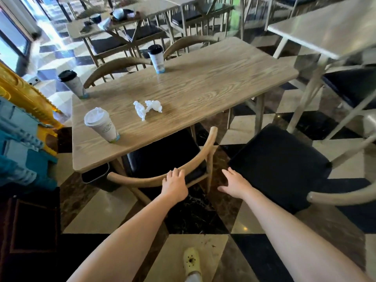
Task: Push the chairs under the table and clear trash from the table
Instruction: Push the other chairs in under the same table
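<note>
Premises: café. Rows of wooden tables (213,82) with matching chairs (142,180); lidded paper cups (102,125) and crumpled napkins (142,108) on one, crockery (118,13) on another; chequered floor (114,210).

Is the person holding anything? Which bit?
The left hand holds the near chair by its curved back rail, fingers curled over the top. The right hand holds nothing.

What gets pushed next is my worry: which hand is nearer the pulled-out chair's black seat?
Right. The right hand is at the black seat's left edge; the left hand holds the other chair's curved backrest, farther left.
</note>
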